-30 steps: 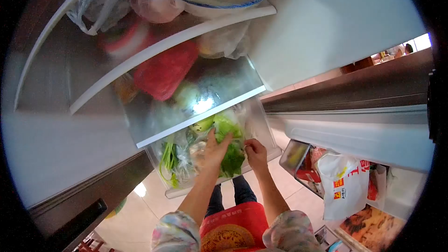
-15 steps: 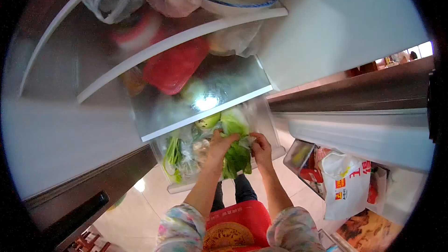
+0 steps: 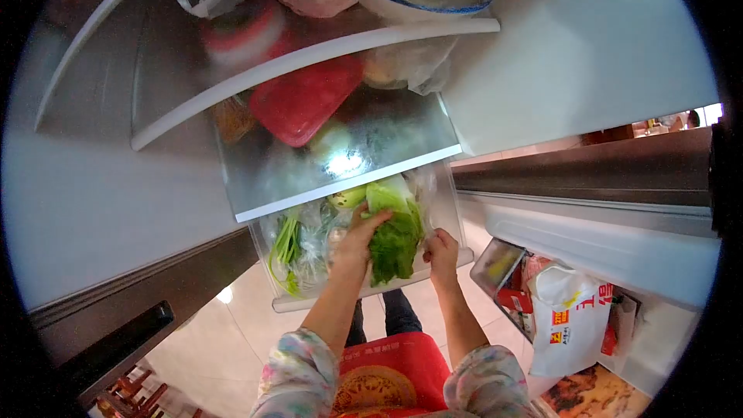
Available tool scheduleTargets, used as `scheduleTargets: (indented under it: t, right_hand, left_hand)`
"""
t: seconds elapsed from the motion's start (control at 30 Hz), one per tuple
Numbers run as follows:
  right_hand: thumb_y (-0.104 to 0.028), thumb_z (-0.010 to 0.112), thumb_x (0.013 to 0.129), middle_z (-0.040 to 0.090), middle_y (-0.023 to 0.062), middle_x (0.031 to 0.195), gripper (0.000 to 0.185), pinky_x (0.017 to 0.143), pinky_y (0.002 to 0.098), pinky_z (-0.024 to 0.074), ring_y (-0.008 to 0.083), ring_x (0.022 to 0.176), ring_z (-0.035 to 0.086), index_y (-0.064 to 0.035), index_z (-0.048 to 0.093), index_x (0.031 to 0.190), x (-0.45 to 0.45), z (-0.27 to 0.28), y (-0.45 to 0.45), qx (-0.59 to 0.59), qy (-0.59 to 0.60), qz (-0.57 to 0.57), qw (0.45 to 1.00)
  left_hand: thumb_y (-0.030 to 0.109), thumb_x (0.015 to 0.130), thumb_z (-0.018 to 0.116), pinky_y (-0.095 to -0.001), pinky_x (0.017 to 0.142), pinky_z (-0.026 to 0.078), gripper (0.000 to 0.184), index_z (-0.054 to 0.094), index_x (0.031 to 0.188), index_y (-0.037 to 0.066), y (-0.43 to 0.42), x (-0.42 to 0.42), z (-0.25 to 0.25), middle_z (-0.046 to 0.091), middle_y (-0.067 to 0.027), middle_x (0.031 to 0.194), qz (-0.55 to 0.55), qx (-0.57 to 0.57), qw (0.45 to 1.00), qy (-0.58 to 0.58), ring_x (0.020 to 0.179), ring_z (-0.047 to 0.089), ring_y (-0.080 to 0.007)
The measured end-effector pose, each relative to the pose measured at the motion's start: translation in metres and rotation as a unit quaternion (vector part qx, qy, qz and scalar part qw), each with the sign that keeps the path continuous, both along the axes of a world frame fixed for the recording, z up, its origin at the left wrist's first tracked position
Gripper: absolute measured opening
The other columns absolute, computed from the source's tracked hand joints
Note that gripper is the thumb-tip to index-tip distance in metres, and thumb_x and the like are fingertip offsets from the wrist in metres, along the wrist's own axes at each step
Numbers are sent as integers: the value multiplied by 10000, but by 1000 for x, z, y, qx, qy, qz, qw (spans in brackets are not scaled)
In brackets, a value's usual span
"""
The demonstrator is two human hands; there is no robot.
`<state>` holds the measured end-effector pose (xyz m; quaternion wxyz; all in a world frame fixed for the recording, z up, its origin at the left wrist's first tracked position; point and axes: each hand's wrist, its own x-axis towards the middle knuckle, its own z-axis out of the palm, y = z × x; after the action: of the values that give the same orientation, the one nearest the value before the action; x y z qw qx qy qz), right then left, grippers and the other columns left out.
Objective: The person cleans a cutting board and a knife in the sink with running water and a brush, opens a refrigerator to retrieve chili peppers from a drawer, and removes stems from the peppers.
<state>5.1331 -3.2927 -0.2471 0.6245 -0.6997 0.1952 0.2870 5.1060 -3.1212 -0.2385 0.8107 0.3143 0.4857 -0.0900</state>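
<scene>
Leafy greens lay between two hands in an open fridge drawer.
Green stalks lay leftmost, beside a clear bag; the left hand, part open, touched the leafy greens' left side; the right hand was curled closed just beside their right, any hold unclear; a white bag sat farther right.

Home setting, open refrigerator with glass shelf and vegetable drawer, packed door shelf at right, tiled floor
</scene>
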Motion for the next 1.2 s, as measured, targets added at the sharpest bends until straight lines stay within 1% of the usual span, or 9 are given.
scheduleTargets:
  t: [0.1,0.3,0.4,0.5,0.63,0.87,0.97,1.03,1.2]
  right_hand:
    - [-75,448,757,481,33,608,115,440,261,371,113,489,443,-21,545,786,-5,-11,-16,162,-33,-105,981]
    - [-43,501,768,506,34,648,134,445,258,410,141,498,482,-19,556,887,0,-5,-15,121,-21,-204,971]
    - [-105,524,804,564,107,847,273,646,336,483,222,740,569,-21,547,1063,3,8,-4,-45,-179,-82,979]
    - [-147,623,750,510,151,1151,489,885,445,402,302,1052,495,-52,487,1210,12,40,16,-258,-518,150,802]
    - [-52,636,667,394,186,1318,600,992,520,252,387,1234,342,-60,466,1242,21,41,40,-359,-489,367,705]
    - [-82,671,638,511,187,1086,577,868,477,375,359,1044,493,-48,502,1189,43,-17,23,-396,-361,350,769]
    - [-112,675,667,540,173,998,540,764,440,437,347,930,542,-38,504,1174,47,-20,15,-376,-278,367,804]
    - [-143,659,722,547,167,987,489,701,434,449,335,855,562,-48,497,1174,47,-15,13,-334,-245,338,845]
    - [-189,641,764,581,167,895,711,726,445,453,366,850,582,-97,268,1362,37,1,12,-390,-219,411,795]
  left_hand:
    - [229,712,741,-343,834,475,807,289,1348,23,18,-22,4,522,-163,1170,18,-23,999,-19,1025,548,-248]
    - [108,789,578,-340,873,454,671,271,1381,35,40,-117,26,524,-136,1177,-9,74,996,-41,1062,529,-227]
    - [96,819,492,-388,878,469,585,289,1361,12,56,-164,17,508,-167,1199,47,13,997,-57,1072,534,-269]
    - [224,867,455,-446,883,471,524,331,1328,8,50,-156,57,489,-194,1234,142,-56,981,-123,1078,536,-313]
    - [281,888,436,-455,914,454,523,338,1324,9,42,-132,62,469,-192,1266,185,-64,964,-180,1099,524,-323]
    - [415,857,505,-434,937,429,634,336,1335,33,32,-124,27,454,-170,1290,252,-87,930,-252,1140,489,-302]
    - [404,858,498,-431,943,420,613,345,1333,49,18,-119,43,456,-159,1290,227,23,935,-272,1147,483,-298]
    - [371,853,494,-428,939,421,581,358,1322,56,25,-123,21,470,-154,1269,245,30,946,-208,1135,489,-295]
    - [371,842,520,-389,869,451,534,429,1265,56,52,-92,-5,513,-129,1191,269,80,959,-29,1077,513,-258]
